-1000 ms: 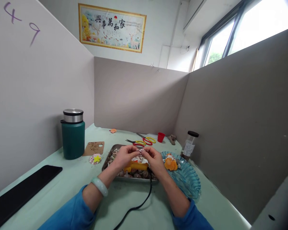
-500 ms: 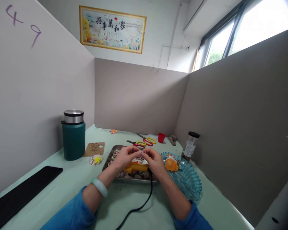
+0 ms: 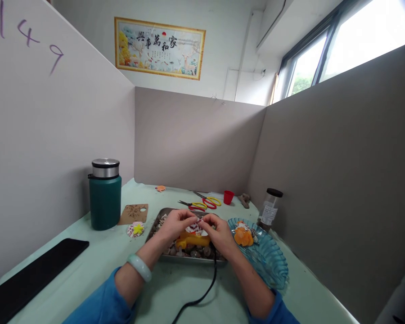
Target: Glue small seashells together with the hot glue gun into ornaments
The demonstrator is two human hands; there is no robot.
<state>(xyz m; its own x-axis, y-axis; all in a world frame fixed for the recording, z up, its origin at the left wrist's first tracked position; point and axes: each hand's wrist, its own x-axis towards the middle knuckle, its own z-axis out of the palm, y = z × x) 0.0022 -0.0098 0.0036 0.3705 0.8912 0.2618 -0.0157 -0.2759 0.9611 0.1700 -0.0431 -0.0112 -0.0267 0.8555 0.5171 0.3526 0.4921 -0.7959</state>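
Above a metal tray (image 3: 185, 259) of shells, my left hand (image 3: 176, 225) and my right hand (image 3: 220, 233) meet with fingertips pinched. A small whitish piece with reddish marks (image 3: 196, 226) lies between them; its exact kind is too small to make out, though it looks like shell. Just below the fingers, a yellow glue gun (image 3: 195, 240) rests across the tray, and its black cord (image 3: 212, 283) runs toward me. Brown and grey shells (image 3: 197, 252) fill the tray's near part.
At right stands a blue scalloped plate (image 3: 273, 265) holding orange shells (image 3: 243, 236), with a black-lidded jar (image 3: 269, 209) behind. Scissors (image 3: 193, 205), a red cup (image 3: 228, 197), a brown card (image 3: 134, 213) and a yellow-starred disc (image 3: 136, 229) lie around. A green flask (image 3: 105, 198) and black slab (image 3: 37, 274) are left.
The view has tilted slightly, so everything sits a little lower. My fingertips have drawn a bit apart, and more of the red-and-white piece shows between them.
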